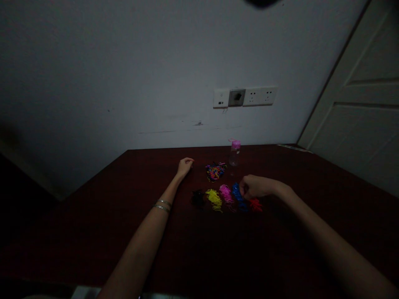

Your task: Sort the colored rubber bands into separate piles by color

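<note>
My right hand is closed, its fingertips down at the edge of a pile of blue rubber bands; whatever they pinch is hidden. Partly under that hand lies a red pile. Pink bands, yellow bands and a dark black pile continue the row leftward. Behind the row sits a heap of mixed-colour bands. To the left of this heap, my left hand rests on the table with fingers curled in; its inside cannot be seen.
A clear bottle with a pink lid stands behind the piles, near the wall. The dark red-brown table meets a pale wall with a row of sockets. A white panelled door is at the right.
</note>
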Available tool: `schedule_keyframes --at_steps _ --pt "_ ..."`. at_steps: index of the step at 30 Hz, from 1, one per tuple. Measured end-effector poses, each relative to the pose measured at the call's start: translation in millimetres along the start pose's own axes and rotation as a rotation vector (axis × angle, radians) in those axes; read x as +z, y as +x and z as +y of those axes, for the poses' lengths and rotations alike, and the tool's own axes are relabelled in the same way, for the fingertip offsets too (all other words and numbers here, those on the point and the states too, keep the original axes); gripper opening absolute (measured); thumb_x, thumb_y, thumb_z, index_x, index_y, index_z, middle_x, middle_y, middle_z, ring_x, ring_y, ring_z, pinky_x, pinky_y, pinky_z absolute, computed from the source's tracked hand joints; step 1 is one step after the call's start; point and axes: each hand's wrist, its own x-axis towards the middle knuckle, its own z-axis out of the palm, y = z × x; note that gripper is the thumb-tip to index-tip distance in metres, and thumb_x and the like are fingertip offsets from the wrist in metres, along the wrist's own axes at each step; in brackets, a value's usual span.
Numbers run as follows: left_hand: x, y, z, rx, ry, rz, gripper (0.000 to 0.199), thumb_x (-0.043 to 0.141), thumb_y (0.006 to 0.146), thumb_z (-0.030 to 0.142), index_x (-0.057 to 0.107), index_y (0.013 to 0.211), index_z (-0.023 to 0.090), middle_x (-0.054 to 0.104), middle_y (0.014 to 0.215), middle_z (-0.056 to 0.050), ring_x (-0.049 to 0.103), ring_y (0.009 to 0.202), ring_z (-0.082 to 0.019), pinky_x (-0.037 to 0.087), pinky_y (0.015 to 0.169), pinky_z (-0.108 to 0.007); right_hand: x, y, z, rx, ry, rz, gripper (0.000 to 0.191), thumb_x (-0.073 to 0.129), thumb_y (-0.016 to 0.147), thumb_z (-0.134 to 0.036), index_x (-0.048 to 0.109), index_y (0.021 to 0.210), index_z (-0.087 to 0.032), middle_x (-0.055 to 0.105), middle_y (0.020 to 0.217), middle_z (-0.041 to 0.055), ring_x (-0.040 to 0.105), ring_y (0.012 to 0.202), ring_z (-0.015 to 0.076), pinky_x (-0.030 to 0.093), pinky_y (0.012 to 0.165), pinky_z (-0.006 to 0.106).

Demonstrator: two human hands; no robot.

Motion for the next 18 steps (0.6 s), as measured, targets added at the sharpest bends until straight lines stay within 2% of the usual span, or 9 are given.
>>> schedule_keyframes --at_steps 9,14,18 --pt "-1.0 -1.6 0.7 0.007 -0.021 -0.023 0.021 0.046 0.068 0.015 0.063 0.079 0.009 0.051 0.05 0.002 0.045 0.047 -0.007 0.035 0.049 -0.018 2.1 1.2 -3.9 -0.011 0.023 -0.014 0.013 0.05 0.053 -0.012 0.062 0.057 -0.015 0.054 0.05 0.0004 0.043 0.043 0.0083 0.03 0.042 0.021" --pt "-1.1 -4.6 6.7 -0.013 -0.061 -0.003 0.02 0.046 0.066 0.011 0.063 0.076 0.008 0.048 0.046 0.004 0.043 0.044 -0.007 0.034 0.048 -0.018 2.6 3.8 -1.0 -0.068 -0.004 -0.069 0.016 0.05 0.056 -0.015 0.063 0.065 -0.013 0.054 0.055 -0.0003 0.044 0.046 0.0076 0.031 0.044 0.02" --pt "-0.8 -5.1 7.3 -0.02 -0.086 0.0 0.02 0.046 0.066 0.01 0.064 0.076 0.008 0.047 0.045 0.004 0.041 0.042 -0.007 0.032 0.046 -0.018 1.8 4.9 3.1 -0.115 0.0 -0.062 0.017 0.05 0.058 -0.019 0.063 0.069 -0.013 0.053 0.056 -0.001 0.044 0.048 0.0077 0.031 0.045 0.019"
